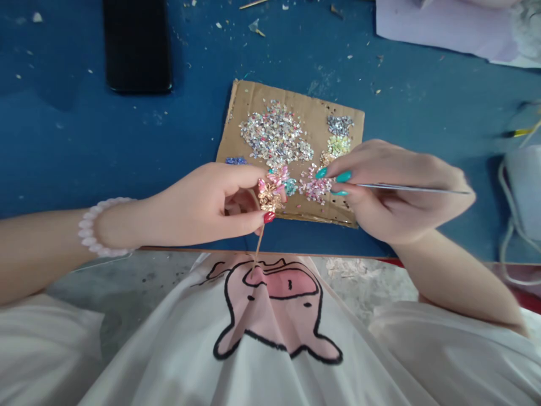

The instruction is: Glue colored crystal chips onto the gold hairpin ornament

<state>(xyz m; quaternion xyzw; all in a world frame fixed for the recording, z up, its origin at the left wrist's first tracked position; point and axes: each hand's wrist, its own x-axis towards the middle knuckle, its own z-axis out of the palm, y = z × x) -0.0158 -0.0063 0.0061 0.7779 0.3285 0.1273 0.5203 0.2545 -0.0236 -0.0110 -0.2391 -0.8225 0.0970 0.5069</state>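
My left hand [215, 200] pinches a small gold ornament with pink petal-like pieces [271, 193]; a thin stick [259, 242] points down from it. My right hand [393, 189] is closed round a slim metal tool [414, 189], whose tip is hidden by the fingers. Its fingertips are at the pink pile of chips [315, 186] on a cardboard sheet [333, 211]. On the same cardboard lie a large silvery pile [274, 132], a grey pile [340, 124], a yellow-green pile [338, 145], a teal pile [290, 186] and a blue pile [235, 160].
A black phone [137, 45] lies on the blue table [190, 129] at the upper left. At the upper right is a lilac sheet [443, 31]. A white device [524, 192] with a cable stands at the right edge. Small scraps dot the table.
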